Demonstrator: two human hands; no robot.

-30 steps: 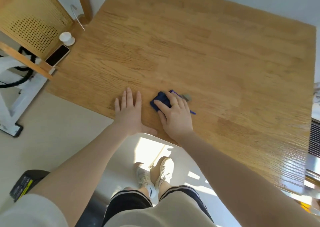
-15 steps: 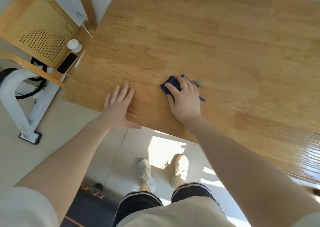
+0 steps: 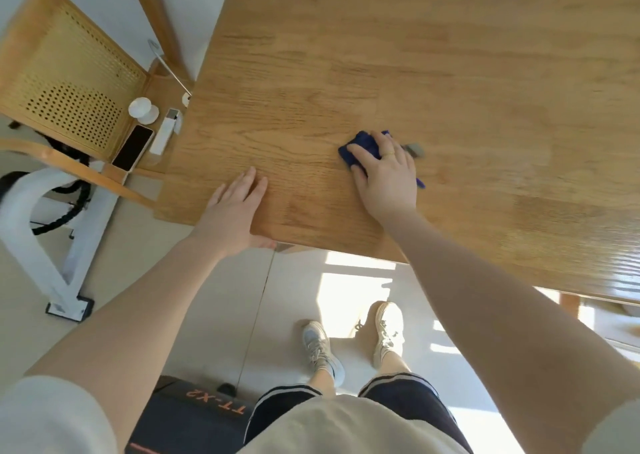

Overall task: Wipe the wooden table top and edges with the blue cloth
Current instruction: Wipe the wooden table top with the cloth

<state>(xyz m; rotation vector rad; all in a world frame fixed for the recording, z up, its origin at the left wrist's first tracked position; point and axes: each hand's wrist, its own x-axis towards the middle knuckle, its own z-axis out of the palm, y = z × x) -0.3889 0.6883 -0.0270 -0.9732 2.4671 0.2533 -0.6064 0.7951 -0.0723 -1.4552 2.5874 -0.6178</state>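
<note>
The wooden table [image 3: 433, 72] fills the upper right of the head view. My right hand [image 3: 388, 176] lies flat on the dark blue cloth [image 3: 362, 147] and presses it to the table top, a short way in from the near edge. Most of the cloth is hidden under the palm; a grey tag [image 3: 414, 149] sticks out past the fingers. My left hand [image 3: 235, 207] rests flat on the table near its front left corner, fingers straight, thumb hooked over the near edge.
A rattan-backed wooden chair [image 3: 69, 72] stands left of the table. On its seat lie a black phone [image 3: 133, 148], a white round object [image 3: 142, 108] and a white stick-shaped device [image 3: 164, 134]. A white machine frame [image 3: 52, 245] and a dark treadmill [image 3: 187, 415] occupy the floor.
My right hand has slid the cloth farther from the near edge. The left hand has stayed flat near the table's front left corner. The view has tilted down and nearer.
</note>
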